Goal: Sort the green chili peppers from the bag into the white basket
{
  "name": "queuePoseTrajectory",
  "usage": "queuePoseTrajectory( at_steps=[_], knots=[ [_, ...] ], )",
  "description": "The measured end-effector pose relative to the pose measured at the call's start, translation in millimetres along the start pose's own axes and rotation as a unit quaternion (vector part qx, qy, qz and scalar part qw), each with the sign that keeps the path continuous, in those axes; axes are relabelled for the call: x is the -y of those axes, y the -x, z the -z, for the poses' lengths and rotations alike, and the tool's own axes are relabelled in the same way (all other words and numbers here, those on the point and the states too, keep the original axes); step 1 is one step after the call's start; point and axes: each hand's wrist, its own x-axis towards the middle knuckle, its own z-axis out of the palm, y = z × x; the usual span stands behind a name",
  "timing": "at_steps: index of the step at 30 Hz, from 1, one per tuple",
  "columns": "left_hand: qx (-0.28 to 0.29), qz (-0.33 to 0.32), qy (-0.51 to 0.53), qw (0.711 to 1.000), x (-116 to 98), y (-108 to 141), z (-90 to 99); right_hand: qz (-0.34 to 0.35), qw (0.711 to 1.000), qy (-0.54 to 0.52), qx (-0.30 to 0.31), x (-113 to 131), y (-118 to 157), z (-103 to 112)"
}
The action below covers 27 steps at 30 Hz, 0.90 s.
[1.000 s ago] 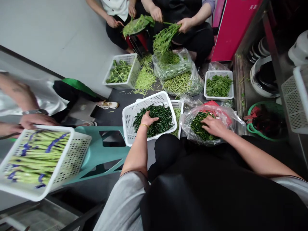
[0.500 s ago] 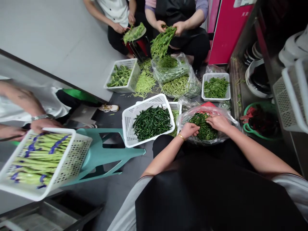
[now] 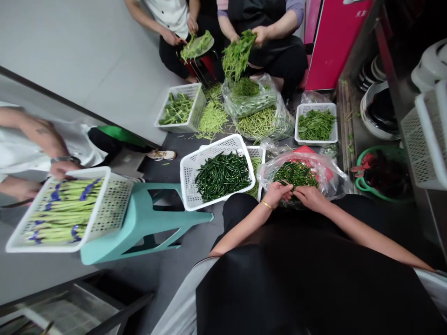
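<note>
White Chinese lettering [image 3: 361, 14] on the pink panel [image 3: 333, 51]: "天", then a blurred character

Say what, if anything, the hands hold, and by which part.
Cannot tell: left hand and right hand are close together by the plastic bag, but anything between their fingers is too small to identify.

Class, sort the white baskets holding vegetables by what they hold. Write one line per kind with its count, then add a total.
Bundled-stalk basket: 1
Dark-green-pod basket: 1
Leafy-green baskets, left and right: 2
Pale-green basket, partly hidden: 1
Total: 5
</note>
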Motion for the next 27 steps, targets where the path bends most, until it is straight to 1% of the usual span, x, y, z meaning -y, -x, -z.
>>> queuePoseTrajectory(
  at_steps=[2,4,6,9,12,14,16,18,19,20,21,22,23,24,25,27],
  knots=[
    [0.043,-0.003,0.006,0.999,-2,8,3.9,0.003,0.997,-0.069,0.033,8,1,5],
    [0.095,0.013,0.030,0.995,-5,13,7.7,0.005,0.989,-0.135,0.057,19,3,11],
    [0.138,0.031,0.064,0.988,-7,16,10.4,0.015,0.983,-0.168,0.071,29,6,19],
    [0.189,0.048,0.083,0.977,-3,15,12.0,0.058,0.983,-0.152,0.081,42,12,28],
    [0.246,0.076,0.067,0.964,4,13,12.9,0.122,0.978,-0.124,0.119,56,17,34],
    [0.255,0.084,0.057,0.962,6,13,14.2,0.163,0.966,-0.120,0.162,66,18,38],
    [0.241,0.077,0.053,0.966,3,12,16.3,0.189,0.951,-0.120,0.212,70,15,45],
    [0.227,0.049,0.063,0.971,-5,10,19.5,0.180,0.948,-0.094,0.246,59,5,55],
    [0.218,0.028,0.071,0.973,-11,8,21.2,0.154,0.955,-0.061,0.245,47,-3,60],
    [0.204,0.007,0.075,0.976,-17,5,23.0,0.115,0.966,-0.012,0.230,33,-11,64],
    [0.186,-0.008,0.072,0.980,-24,2,24.6,0.060,0.978,0.062,0.188,16,-21,67],
    [0.165,-0.016,0.061,0.984,-30,-2,25.9,-0.003,0.981,0.140,0.136,-1,-31,68],
    [0.141,-0.019,0.044,0.989,-35,-6,26.8,-0.052,0.973,0.200,0.103,-17,-40,66],
    [0.117,-0.020,0.027,0.993,-38,-9,27.3,-0.084,0.962,0.245,0.091,-30,-49,64],
    [0.097,-0.024,0.015,0.995,-41,-13,27.5,-0.102,0.950,0.278,0.097,-41,-56,60],
    [0.064,-0.045,0.008,0.997,-42,-17,27.5,-0.099,0.940,0.301,0.128,-53,-64,54]
  ],
)
